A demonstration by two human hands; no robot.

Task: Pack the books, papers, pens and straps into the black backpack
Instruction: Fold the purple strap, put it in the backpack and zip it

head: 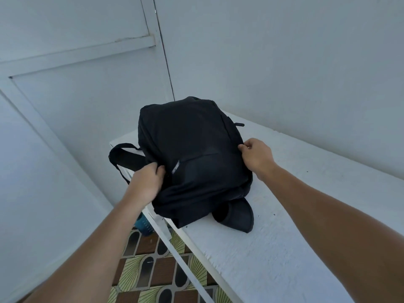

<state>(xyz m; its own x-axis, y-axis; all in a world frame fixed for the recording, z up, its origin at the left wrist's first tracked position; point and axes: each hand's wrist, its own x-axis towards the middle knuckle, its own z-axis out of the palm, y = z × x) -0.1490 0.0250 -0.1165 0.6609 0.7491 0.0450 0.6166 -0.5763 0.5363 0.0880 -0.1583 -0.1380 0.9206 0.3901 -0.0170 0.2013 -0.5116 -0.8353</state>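
The black backpack [192,154] lies front side up on the white table [284,226], near its left end. My left hand [147,182] grips the backpack's left edge, close to a shoulder strap [124,158] that loops out over the table's edge. My right hand [256,155] pinches the fabric on the backpack's right edge. Another strap [238,217] sticks out from under the near end of the backpack. A zip pull [239,124] shows at the far right side. No books, papers or pens are in view.
The table stands in a corner against pale walls [284,62]. A teal bottle [143,225] stands on the patterned tile floor [153,270] below the table's left edge.
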